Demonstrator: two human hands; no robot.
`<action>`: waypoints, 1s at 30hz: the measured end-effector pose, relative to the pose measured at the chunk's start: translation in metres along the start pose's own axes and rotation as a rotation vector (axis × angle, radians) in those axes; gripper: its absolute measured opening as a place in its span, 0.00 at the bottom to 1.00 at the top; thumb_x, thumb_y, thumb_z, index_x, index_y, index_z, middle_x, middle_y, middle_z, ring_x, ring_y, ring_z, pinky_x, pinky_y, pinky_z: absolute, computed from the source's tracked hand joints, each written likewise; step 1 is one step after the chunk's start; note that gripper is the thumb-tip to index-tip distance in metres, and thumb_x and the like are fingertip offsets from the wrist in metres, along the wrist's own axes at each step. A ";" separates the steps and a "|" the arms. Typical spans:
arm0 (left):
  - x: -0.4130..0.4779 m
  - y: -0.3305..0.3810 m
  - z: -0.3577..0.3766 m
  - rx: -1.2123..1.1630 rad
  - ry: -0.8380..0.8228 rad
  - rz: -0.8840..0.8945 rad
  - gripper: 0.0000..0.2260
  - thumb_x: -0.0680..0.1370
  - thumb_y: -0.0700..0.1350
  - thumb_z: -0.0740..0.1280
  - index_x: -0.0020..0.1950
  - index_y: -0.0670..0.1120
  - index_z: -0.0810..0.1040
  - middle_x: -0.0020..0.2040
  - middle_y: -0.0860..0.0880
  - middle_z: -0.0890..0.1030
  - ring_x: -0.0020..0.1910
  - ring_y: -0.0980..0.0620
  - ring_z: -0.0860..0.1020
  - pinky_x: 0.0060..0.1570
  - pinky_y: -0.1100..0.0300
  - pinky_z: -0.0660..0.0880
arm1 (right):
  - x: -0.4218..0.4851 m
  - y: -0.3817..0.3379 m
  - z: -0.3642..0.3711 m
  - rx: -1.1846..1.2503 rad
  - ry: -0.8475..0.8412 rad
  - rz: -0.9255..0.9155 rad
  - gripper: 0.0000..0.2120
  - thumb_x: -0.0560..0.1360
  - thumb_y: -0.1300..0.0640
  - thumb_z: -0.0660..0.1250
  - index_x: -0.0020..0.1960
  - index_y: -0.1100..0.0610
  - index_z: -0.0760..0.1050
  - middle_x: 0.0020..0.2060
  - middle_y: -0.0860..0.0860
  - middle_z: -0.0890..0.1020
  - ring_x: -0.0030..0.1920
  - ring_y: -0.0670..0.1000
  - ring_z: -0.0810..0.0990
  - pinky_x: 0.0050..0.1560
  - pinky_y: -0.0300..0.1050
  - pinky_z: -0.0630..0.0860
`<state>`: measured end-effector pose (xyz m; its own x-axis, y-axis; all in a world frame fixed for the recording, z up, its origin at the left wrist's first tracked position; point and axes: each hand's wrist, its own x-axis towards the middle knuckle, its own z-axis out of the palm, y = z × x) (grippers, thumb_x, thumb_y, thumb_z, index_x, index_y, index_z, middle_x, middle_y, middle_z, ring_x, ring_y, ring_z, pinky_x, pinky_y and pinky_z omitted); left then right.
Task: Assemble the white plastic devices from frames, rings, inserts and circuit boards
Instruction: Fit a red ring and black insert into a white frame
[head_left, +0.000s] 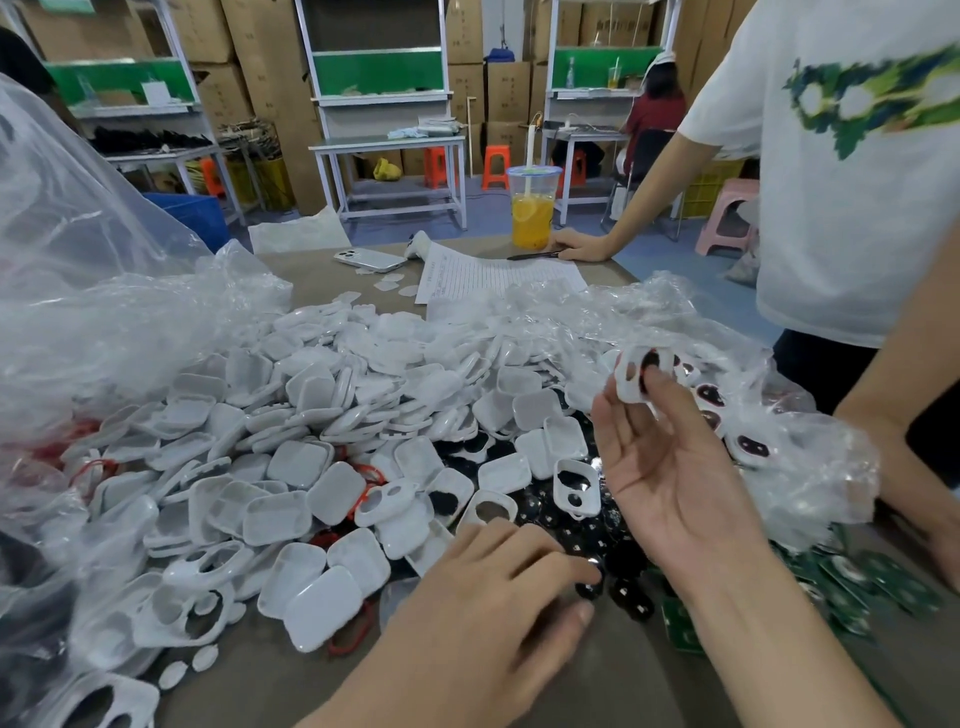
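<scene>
My right hand (670, 467) is raised over the pile and pinches a white plastic frame (635, 375) with a dark insert between thumb and fingertips, palm turned up. My left hand (498, 592) lies low on the table, its fingers reaching onto a glossy black insert (589, 588) among several others. A big heap of white shells and frames (332, 441) covers the table's middle. Green circuit boards (852, 582) lie at the lower right, partly hidden by my right forearm.
Clear plastic bags (98, 291) rise at the left and at the right (789, 467). A person in a white T-shirt (852, 208) stands at the right, a hand by a pen. A cup of orange drink (532, 208), a phone (370, 259) and a paper sheet (488, 275) lie at the far edge.
</scene>
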<state>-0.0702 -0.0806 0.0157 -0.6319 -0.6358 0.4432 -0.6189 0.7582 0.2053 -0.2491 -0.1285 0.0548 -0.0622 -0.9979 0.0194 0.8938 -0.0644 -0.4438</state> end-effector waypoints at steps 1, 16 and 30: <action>0.000 0.000 0.000 0.006 -0.009 -0.004 0.11 0.81 0.55 0.62 0.57 0.57 0.81 0.50 0.60 0.79 0.50 0.57 0.78 0.54 0.62 0.69 | 0.000 -0.001 0.001 0.003 0.015 -0.012 0.04 0.70 0.62 0.72 0.44 0.59 0.84 0.45 0.54 0.86 0.45 0.49 0.87 0.42 0.42 0.83; 0.021 0.052 0.032 -0.023 0.013 -0.026 0.17 0.77 0.62 0.63 0.54 0.52 0.82 0.50 0.53 0.78 0.48 0.51 0.76 0.49 0.55 0.77 | -0.021 -0.022 0.002 -0.161 0.056 -0.064 0.09 0.71 0.66 0.72 0.50 0.60 0.76 0.49 0.58 0.85 0.49 0.56 0.86 0.43 0.43 0.83; -0.011 -0.008 -0.022 -0.806 0.358 -0.720 0.10 0.82 0.51 0.64 0.43 0.54 0.82 0.37 0.51 0.85 0.29 0.54 0.76 0.34 0.60 0.74 | -0.074 0.004 -0.006 -0.760 0.182 -0.004 0.05 0.76 0.65 0.71 0.49 0.60 0.75 0.37 0.52 0.84 0.36 0.50 0.84 0.41 0.44 0.83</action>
<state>-0.0480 -0.0768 0.0286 -0.0016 -0.9813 0.1924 -0.2223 0.1880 0.9567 -0.2435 -0.0552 0.0459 -0.1950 -0.9761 -0.0959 0.3478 0.0226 -0.9373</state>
